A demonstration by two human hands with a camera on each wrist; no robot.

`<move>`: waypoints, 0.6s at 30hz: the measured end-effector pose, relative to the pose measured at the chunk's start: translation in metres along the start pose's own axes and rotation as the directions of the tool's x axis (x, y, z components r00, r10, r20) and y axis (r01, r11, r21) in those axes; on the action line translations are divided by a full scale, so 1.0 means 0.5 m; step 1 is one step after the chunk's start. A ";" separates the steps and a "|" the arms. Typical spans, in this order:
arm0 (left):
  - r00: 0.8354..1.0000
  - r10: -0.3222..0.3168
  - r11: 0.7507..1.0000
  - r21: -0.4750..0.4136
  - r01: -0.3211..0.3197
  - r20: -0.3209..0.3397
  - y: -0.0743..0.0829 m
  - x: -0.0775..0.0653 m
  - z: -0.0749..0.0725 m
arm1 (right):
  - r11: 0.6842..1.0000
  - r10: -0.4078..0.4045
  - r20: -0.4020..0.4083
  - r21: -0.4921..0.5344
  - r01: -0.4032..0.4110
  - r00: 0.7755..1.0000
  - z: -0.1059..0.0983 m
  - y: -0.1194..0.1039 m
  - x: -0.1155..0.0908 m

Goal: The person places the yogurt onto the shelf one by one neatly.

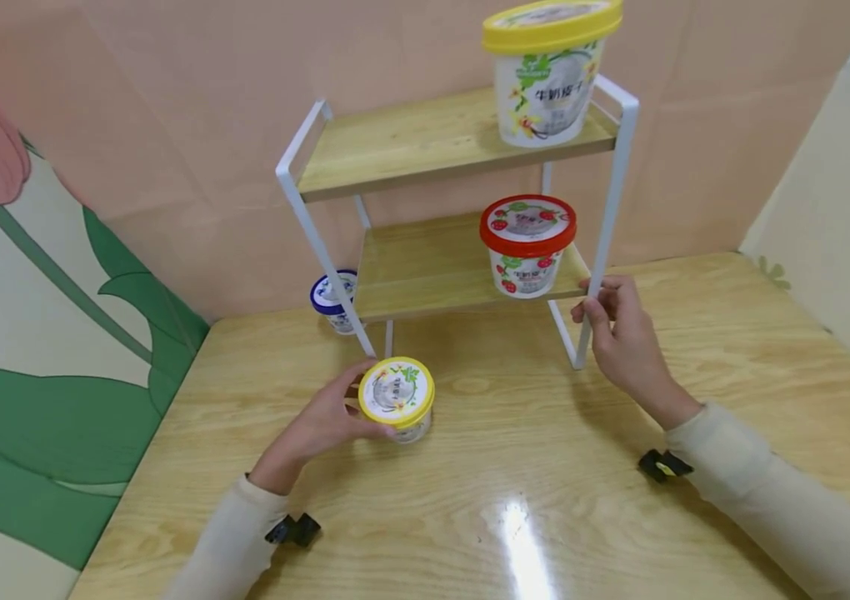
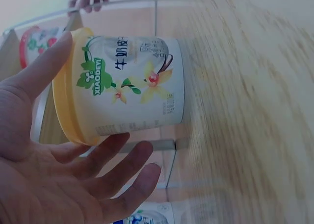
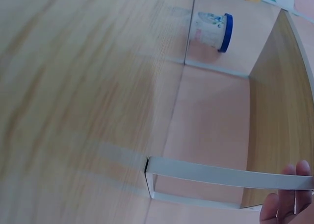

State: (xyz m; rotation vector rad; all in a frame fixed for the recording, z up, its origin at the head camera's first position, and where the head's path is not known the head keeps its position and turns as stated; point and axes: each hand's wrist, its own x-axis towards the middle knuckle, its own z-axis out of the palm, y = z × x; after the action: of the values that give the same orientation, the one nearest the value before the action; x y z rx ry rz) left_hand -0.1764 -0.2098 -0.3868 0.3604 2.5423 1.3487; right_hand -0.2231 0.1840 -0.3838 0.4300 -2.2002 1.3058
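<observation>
Head view: left hand (image 1: 326, 423) holds yellow-lidded tub (image 1: 397, 395); contents hidden.

The lower yellow-lidded tub (image 1: 397, 396), a white tapering cup printed with yellow blossoms and green leaves, is held upright with its lid on, just in front of the left front leg of the rack (image 1: 425, 271). The rack stands upright, its white frame carrying two wood-toned shelves, one above the other.

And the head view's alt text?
A person's left hand holds a yellow-lidded tub; the right hand grips a two-tier shelf by a leg. The shelf bears another yellow-lidded tub above a red-lidded tub; a blue-lidded tub stands at left.
</observation>
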 end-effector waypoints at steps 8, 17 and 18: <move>1.000 0.017 1.000 0.015 -0.017 0.007 0.018 0.020 0.026 | 1.000 0.003 0.014 -0.004 -0.003 1.000 -0.006 0.004 -0.001; 0.999 0.039 0.999 -0.012 -0.039 -0.001 0.032 0.035 0.053 | 1.000 -0.002 0.047 -0.003 0.002 0.999 -0.004 0.004 0.001; 0.999 0.043 0.999 -0.009 -0.043 -0.003 0.032 0.035 0.055 | 1.000 -0.001 0.053 -0.001 0.001 0.999 -0.003 0.005 0.001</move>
State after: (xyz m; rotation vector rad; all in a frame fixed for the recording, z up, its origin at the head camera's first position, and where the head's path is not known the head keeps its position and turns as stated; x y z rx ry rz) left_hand -0.1825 -0.1740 -0.3900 0.4143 2.5443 1.3764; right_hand -0.2241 0.1865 -0.3847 0.4708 -2.2440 1.3065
